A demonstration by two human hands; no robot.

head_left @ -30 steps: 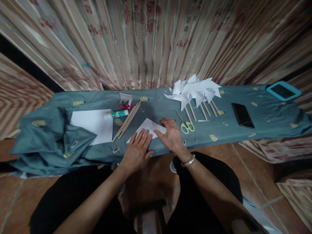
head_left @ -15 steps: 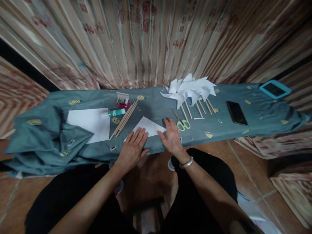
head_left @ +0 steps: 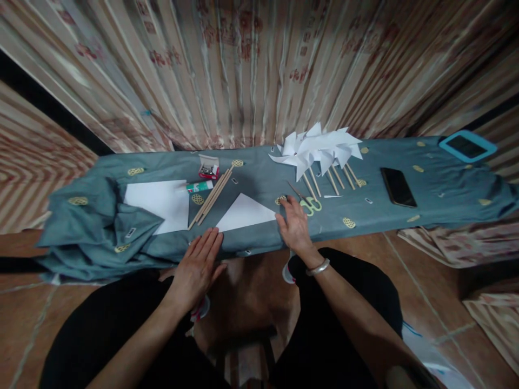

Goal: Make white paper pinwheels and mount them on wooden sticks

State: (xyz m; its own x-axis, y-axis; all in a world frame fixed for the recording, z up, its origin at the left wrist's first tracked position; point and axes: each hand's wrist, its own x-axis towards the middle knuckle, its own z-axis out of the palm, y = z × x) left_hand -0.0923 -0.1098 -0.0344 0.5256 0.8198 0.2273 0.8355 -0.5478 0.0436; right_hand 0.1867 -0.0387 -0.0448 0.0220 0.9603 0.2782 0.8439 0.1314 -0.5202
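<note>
A folded white paper triangle [head_left: 246,213] lies flat on the grey-green cloth, its long edge toward me. My left hand [head_left: 197,262] is open, fingers stretched out together, with the fingertips at the triangle's left corner. At the right corner is my right hand [head_left: 295,226], also open, thumb near the paper's tip and fingers slightly bent on the cloth. Neither hand holds anything. Just beyond my right fingers lie scissors [head_left: 311,206] with yellow-green handles. Left of the triangle several thin wooden sticks [head_left: 213,195] lie in a slanting bundle.
Paper pinwheels [head_left: 320,148] on sticks lie in a row at the back. White paper [head_left: 158,194], a glue stick [head_left: 199,187] and a small red box [head_left: 208,168] of metal pieces are on the left. A phone [head_left: 398,187] and a blue-framed tablet [head_left: 467,146] lie right.
My left hand has slid left and toward me, off the triangle's middle to its left corner. My right hand has shifted slightly right. More of the paper now shows.
</note>
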